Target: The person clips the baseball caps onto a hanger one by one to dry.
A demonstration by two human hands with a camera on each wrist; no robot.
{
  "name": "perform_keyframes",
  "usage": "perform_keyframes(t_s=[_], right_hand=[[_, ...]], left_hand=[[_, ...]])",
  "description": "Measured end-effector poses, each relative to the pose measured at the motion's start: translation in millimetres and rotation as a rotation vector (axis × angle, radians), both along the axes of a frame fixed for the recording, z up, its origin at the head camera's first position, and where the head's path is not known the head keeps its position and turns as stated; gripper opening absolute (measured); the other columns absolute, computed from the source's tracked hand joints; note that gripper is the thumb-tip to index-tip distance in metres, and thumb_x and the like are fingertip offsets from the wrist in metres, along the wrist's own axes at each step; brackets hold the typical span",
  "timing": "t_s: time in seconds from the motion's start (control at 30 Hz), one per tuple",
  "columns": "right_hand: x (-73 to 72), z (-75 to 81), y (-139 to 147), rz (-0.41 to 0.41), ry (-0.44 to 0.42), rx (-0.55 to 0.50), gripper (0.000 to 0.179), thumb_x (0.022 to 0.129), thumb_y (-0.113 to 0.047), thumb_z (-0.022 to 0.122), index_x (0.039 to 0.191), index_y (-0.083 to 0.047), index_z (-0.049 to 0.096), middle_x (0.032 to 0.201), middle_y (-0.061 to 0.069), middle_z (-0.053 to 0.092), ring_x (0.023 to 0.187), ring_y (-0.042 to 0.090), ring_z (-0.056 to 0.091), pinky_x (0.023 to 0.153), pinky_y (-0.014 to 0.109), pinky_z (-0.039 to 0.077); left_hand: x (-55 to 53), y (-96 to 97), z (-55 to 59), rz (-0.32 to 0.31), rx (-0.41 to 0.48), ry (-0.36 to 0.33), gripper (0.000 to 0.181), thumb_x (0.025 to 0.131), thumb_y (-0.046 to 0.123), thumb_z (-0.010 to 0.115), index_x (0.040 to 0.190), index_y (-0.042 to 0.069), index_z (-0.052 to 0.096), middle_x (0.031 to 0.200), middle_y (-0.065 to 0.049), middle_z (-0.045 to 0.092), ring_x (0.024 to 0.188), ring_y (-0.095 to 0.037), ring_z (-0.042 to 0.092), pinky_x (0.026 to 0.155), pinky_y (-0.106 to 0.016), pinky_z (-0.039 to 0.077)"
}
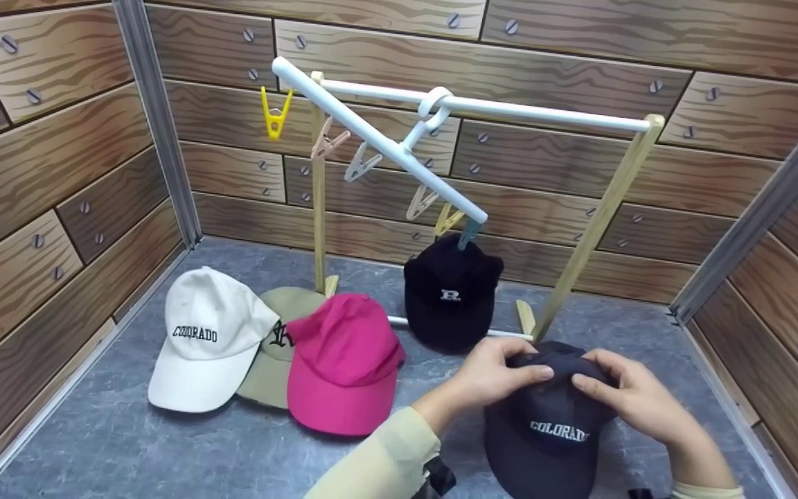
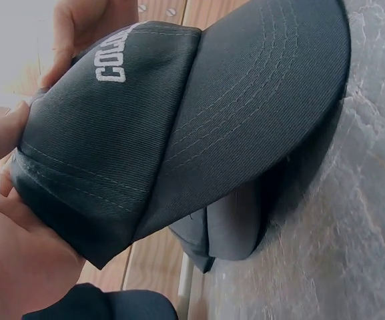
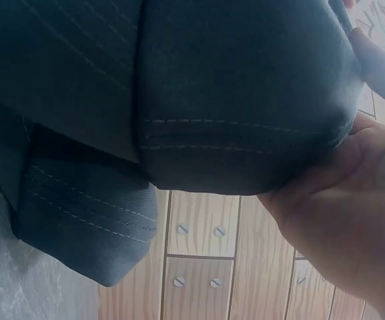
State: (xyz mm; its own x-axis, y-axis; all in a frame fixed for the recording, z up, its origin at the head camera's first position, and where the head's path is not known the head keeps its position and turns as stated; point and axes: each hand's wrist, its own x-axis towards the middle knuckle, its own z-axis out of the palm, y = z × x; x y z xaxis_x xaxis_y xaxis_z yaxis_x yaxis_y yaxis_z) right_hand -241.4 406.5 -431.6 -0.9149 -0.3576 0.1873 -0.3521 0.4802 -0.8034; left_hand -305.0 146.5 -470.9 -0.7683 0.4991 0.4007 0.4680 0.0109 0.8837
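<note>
Head view: the dark COLORADO cap (image 1: 543,449), presumably light and soft, is suitably pinched at the crown (image 1: 557,395) by left hand (image 1: 494,372) and right hand (image 1: 638,400).

Two bare hands pinch side by side, thumbs turned inward.

The person's bare left hand (image 1: 499,374) reaches in from the lower edge, its forearm slanting up to the right; the bare right hand (image 1: 638,395) reaches up and leftward from the lower right. The left thumb (image 1: 534,375) and the right thumb (image 1: 589,388) lie near each other without touching, each set opposite curled fingers that are partly hidden. A pale cream fabric sleeve (image 1: 388,457) covers the left forearm nearly to the wrist, while more of the right forearm is bare. In the right wrist view, the right palm faces the camera.
</note>
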Motion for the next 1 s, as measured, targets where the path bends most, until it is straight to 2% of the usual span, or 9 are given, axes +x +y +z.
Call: perform_keyframes(t_s=[0.2, 0.5, 0.67, 0.8, 1.0], right_hand=[[-2.8, -1.1, -2.1, 0.028, -0.014, -0.016, 0.007, 0.11, -0.004, 0.066, 0.114, 0.001, 0.07, 0.092, 0.005, 0.074, 0.077, 0.014, 0.073, 0.066, 0.033, 0.061], [-4.2, -3.1, -8.7, 0.048, -0.008, -0.013, 0.004, 0.11, -0.004, 0.066, 0.108, -0.004, 0.07, 0.09, 0.001, 0.071, 0.075, 0.011, 0.069, 0.065, 0.033, 0.059], [-4.5, -3.3, -14.7, 0.08, -0.026, -0.056, 0.005, 0.11, -0.003, 0.064, 0.107, -0.002, 0.068, 0.087, -0.003, 0.067, 0.074, 0.009, 0.066, 0.062, 0.033, 0.057], [-5.9, -4.4, -18.8, 0.114, -0.004, -0.077, 0.007, 0.11, 0.0, 0.063, 0.106, -0.002, 0.068, 0.086, -0.006, 0.064, 0.073, 0.008, 0.063, 0.061, 0.034, 0.055], [-9.7, -5.9, -23.8, 0.124, 0.024, -0.066, 0.008, 0.109, 0.0, 0.064, 0.104, -0.004, 0.069, 0.085, -0.007, 0.064, 0.073, 0.007, 0.062, 0.062, 0.031, 0.054]], left_hand=[[-0.3, -8.6, -0.1, -0.005, 0.017, -0.035, 0.019, 0.097, 0.024, 0.088, 0.102, 0.006, 0.083, 0.094, 0.014, 0.075, 0.087, 0.005, 0.063, 0.082, -0.018, 0.053], [0.7, -22.4, 1.9, -0.033, 0.061, -0.05, 0.017, 0.095, 0.019, 0.089, 0.099, 0.003, 0.083, 0.087, 0.015, 0.07, 0.084, 0.002, 0.062, 0.079, -0.018, 0.052], [1.3, -31.3, 3.5, -0.036, 0.058, -0.05, 0.018, 0.095, 0.018, 0.089, 0.098, 0.002, 0.082, 0.086, 0.016, 0.068, 0.083, 0.002, 0.061, 0.078, -0.018, 0.051], [0.3, -37.5, 3.3, -0.041, 0.061, -0.047, 0.018, 0.095, 0.018, 0.089, 0.1, 0.002, 0.082, 0.088, 0.016, 0.069, 0.084, 0.001, 0.061, 0.078, -0.018, 0.051], [-2.2, -45.1, 3.0, -0.053, 0.065, -0.044, 0.018, 0.096, 0.016, 0.088, 0.1, 0.0, 0.081, 0.087, 0.016, 0.068, 0.084, 0.002, 0.061, 0.076, -0.018, 0.051]])
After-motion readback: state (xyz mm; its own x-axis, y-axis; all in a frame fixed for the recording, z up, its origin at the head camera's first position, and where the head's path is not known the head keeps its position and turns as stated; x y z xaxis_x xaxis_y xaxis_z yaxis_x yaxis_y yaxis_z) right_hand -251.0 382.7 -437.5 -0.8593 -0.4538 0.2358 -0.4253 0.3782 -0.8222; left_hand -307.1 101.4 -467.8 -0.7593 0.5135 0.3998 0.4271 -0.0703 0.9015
